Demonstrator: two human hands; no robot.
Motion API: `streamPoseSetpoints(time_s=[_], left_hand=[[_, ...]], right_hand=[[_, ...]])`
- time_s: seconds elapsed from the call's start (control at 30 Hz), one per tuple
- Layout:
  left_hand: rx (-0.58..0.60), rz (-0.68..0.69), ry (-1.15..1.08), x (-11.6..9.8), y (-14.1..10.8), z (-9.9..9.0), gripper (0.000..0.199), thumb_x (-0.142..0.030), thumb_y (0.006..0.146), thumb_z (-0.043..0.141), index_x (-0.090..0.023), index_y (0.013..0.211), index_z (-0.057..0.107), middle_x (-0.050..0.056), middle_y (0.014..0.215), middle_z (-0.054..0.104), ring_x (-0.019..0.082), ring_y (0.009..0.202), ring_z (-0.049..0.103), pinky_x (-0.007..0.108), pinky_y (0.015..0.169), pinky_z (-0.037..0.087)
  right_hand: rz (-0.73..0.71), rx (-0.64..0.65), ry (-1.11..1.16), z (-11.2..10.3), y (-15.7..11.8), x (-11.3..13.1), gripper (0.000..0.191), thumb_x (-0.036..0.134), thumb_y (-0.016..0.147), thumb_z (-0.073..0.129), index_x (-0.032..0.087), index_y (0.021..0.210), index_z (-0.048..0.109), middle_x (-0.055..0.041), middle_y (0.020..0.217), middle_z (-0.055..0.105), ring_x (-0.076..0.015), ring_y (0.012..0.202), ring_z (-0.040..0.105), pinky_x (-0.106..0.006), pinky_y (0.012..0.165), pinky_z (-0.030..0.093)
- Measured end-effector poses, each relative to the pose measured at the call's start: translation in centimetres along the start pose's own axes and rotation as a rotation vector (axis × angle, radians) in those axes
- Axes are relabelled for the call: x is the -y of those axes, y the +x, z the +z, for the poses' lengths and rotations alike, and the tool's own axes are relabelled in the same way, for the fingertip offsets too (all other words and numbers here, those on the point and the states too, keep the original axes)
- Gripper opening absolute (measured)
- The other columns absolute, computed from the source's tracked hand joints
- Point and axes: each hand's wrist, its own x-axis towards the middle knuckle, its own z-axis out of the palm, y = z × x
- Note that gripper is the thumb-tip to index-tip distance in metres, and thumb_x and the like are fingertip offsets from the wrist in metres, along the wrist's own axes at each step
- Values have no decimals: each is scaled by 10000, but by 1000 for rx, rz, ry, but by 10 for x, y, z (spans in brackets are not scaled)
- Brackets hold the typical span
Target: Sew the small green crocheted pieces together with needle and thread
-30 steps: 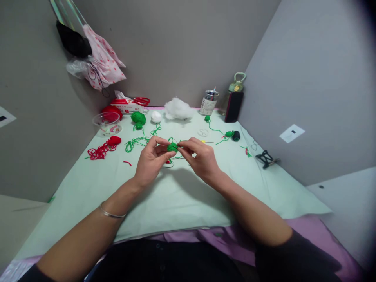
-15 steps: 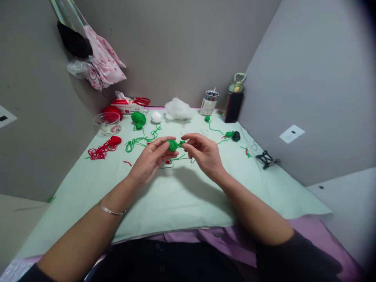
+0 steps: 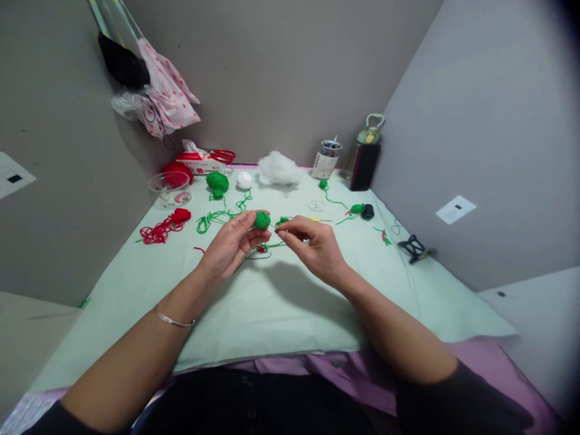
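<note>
My left hand (image 3: pixel 232 243) pinches a small green crocheted ball (image 3: pixel 261 220) between thumb and fingers, above the middle of the table. Just right of it, the fingertips of my right hand (image 3: pixel 312 244) are closed on a thin needle (image 3: pixel 272 226), which points at the ball's side. Behind the right fingers shows a bit of green yarn (image 3: pixel 283 221). A crochet hook with a yellow handle (image 3: pixel 314 219) lies partly hidden behind that hand. Under the hands, a small red piece (image 3: pixel 261 249) rests beside green strands and a dark looped cord.
Along the back are a tissue box (image 3: pixel 199 163) with red scissors (image 3: pixel 223 156), white stuffing (image 3: pixel 278 169), a pen can (image 3: pixel 325 160) and a bottle with a phone (image 3: pixel 365 166). Red yarn (image 3: pixel 165 226) and a green yarn ball (image 3: pixel 217 182) lie left; a black clip (image 3: pixel 414 248) lies right.
The green ball has turned in my left hand. My right fingers have shifted from the green piece beside it to the thin needle. The view has moved slightly.
</note>
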Motion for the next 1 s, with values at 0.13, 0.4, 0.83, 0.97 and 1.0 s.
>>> streamPoseSetpoints(time_s=[0.13,0.4,0.83,0.97,1.0], left_hand=[[-43,16,62,-3,-1,2,336,-444,833,792,-165,1013,742,25,934,701,110,781,684,217,801,576],[-36,113,247,-8,-4,-2,344,-355,824,803,-226,1138,749,35,1058,716,164,940,684,321,973,533],[9,117,401,-11,-4,-8,350,-344,831,796,-261,1170,767,35,1098,733,161,903,680,304,884,530],[22,118,388,-3,-3,-4,307,-341,810,810,-218,1087,759,16,875,696,158,816,651,281,742,545],[20,125,380,-2,-4,-3,302,-340,804,815,-212,1069,752,13,854,685,156,801,645,277,723,544]], right_hand=[[20,20,-6,0,0,0,120,159,916,630,171,847,728,-8,740,666,-105,626,531,-250,603,404],[118,41,18,-1,0,3,128,209,921,610,181,837,702,12,668,612,-106,583,494,-254,577,386],[78,66,-48,-3,-1,0,113,189,914,612,179,829,685,7,694,630,-105,594,483,-253,591,374],[133,82,36,1,0,0,137,207,915,614,178,791,665,20,649,576,-107,590,461,-253,570,356],[147,79,70,2,0,-1,141,215,917,618,179,789,667,20,650,574,-109,594,466,-254,572,362]])
